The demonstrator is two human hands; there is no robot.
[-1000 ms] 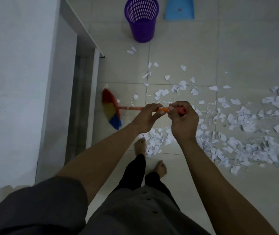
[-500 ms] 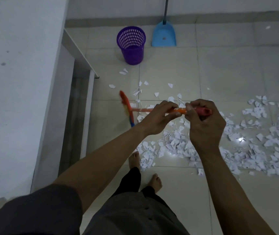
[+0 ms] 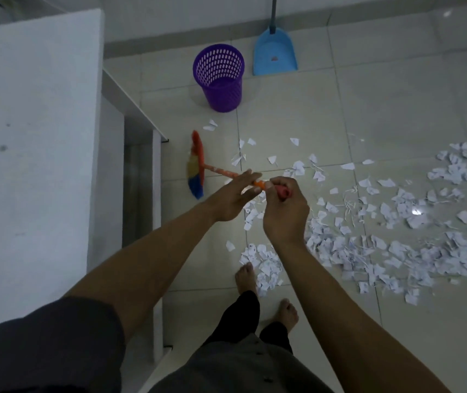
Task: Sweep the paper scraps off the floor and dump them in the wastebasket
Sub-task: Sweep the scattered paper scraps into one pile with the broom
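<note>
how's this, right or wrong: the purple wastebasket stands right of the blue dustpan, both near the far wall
Wrong on one point: the head view shows the purple wastebasket left of the blue dustpan, not right. Both do stand near the far wall.

There is one broom (image 3: 196, 165), just off the middle toward 10 o'clock. One purple wastebasket (image 3: 221, 89) stands at 12 o'clock, and one blue dustpan (image 3: 274, 55) is just beside it toward 1 o'clock. Two hands show near the middle: one left hand (image 3: 232, 199) and one right hand (image 3: 286, 214). Two bare feet (image 3: 245, 275) are at 6 o'clock. One white bench (image 3: 28, 137) fills 9 o'clock. The paper scraps (image 3: 396, 251), from the middle out to 3 o'clock, are too many to count, probably well over a hundred.
</note>
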